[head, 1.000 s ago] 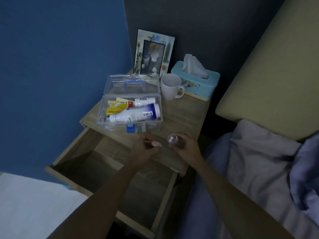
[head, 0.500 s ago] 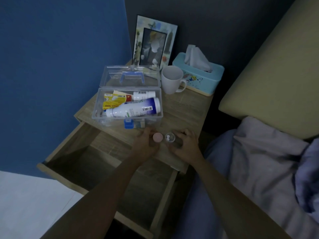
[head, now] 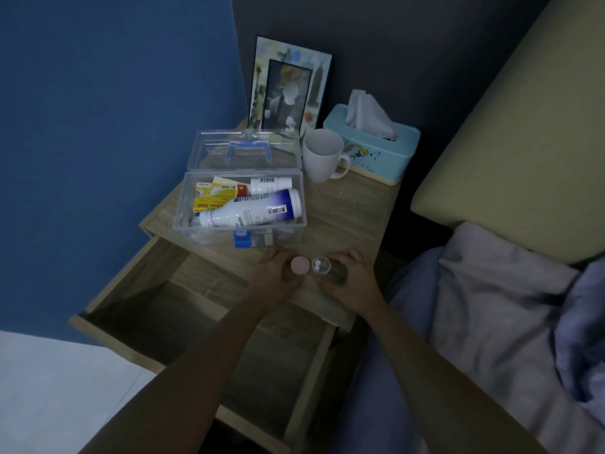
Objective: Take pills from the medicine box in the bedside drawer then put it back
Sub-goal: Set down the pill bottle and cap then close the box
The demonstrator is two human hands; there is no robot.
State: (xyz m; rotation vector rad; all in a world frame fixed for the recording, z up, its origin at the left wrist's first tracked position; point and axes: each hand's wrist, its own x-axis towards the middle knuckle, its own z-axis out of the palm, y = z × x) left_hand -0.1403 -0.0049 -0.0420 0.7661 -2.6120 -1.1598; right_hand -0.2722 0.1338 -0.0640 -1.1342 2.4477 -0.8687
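Note:
The clear medicine box [head: 185,204] stands open on the bedside table [head: 343,208], its lid with a blue handle tipped back. Inside lie a white bottle [head: 252,209], a yellow packet and a smaller bottle. In front of it, at the table's front edge, my left hand [head: 276,276] holds a pink cap [head: 300,265] down against the tabletop. Right beside the cap, my right hand [head: 352,278] grips a small clear pill container [head: 321,265] with two white pills showing inside. The drawer [head: 127,276] below is pulled out and looks bare.
A white mug [head: 322,158], a light-blue tissue box [head: 373,152] and a picture frame [head: 288,86] stand at the back of the table. A blue wall is on the left; the bed with a grey blanket [head: 491,306] lies to the right.
Both hands have come down from just above the table to rest on its front edge. The pink cap now lies flat beside the open container.

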